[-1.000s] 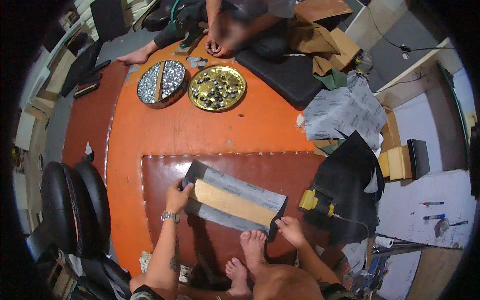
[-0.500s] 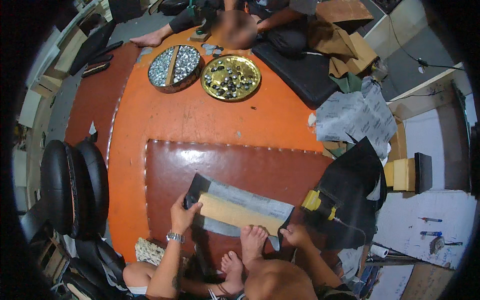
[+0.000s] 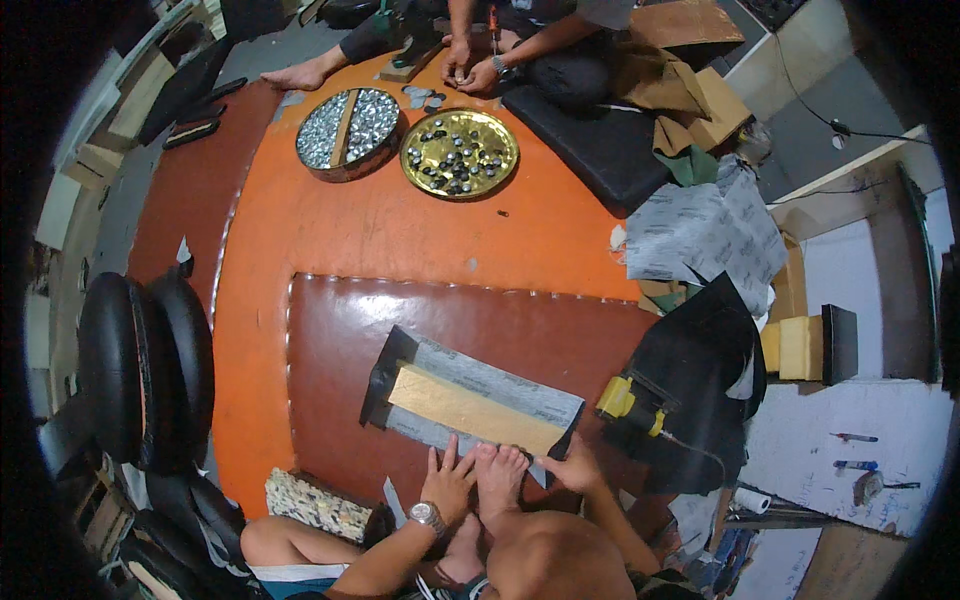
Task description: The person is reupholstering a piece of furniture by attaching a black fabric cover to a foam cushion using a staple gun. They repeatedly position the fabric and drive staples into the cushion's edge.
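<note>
A flat tan panel (image 3: 470,412) lies on a larger sheet of black material with a grey printed backing (image 3: 500,378), tilted down to the right. My left hand (image 3: 447,492), with a watch at its wrist, is spread flat, fingertips at the sheet's near edge beside my bare foot (image 3: 498,480). The foot's toes press on that near edge. At the lower right corner, my right hand (image 3: 572,468) pinches the folded black edge of the sheet.
A yellow-and-black pneumatic stapler (image 3: 622,398) with a hose lies on black material at right. Beyond are a round tin of metal discs (image 3: 372,172) and a brass tray of buttons (image 3: 480,185). Another person's hands (image 3: 472,75) work there. Black cushions (image 3: 110,370) stand left; speckled foam (image 3: 315,505) lies near.
My left hand has let go of the sheet's left end and moved right and nearer, to the edge beside my foot. My right hand keeps its hold at the right corner.
</note>
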The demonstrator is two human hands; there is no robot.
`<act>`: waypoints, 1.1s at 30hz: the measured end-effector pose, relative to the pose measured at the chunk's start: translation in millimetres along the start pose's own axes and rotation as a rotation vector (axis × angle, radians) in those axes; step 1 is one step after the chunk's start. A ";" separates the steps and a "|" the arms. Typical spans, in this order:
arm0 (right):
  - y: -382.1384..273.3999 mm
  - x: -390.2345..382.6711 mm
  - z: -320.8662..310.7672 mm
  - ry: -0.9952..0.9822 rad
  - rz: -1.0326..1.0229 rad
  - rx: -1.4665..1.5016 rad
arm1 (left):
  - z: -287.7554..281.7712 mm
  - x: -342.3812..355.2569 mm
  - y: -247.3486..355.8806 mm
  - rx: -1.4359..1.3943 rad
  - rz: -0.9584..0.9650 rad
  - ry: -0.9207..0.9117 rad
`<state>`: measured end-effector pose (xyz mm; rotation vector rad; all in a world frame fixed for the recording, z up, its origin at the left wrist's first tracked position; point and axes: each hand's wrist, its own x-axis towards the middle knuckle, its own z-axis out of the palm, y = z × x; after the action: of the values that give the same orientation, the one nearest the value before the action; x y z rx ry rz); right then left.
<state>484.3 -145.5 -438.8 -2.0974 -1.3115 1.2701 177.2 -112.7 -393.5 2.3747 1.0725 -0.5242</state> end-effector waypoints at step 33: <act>-37.4 -26.2 -39.7 -0.271 0.420 -0.509 | -81.0 33.6 -134.7 -0.490 -0.826 0.418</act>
<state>493.3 -143.0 -379.0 -2.7438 -1.4783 1.5586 105.9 30.8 -381.0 1.5705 2.1001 0.0117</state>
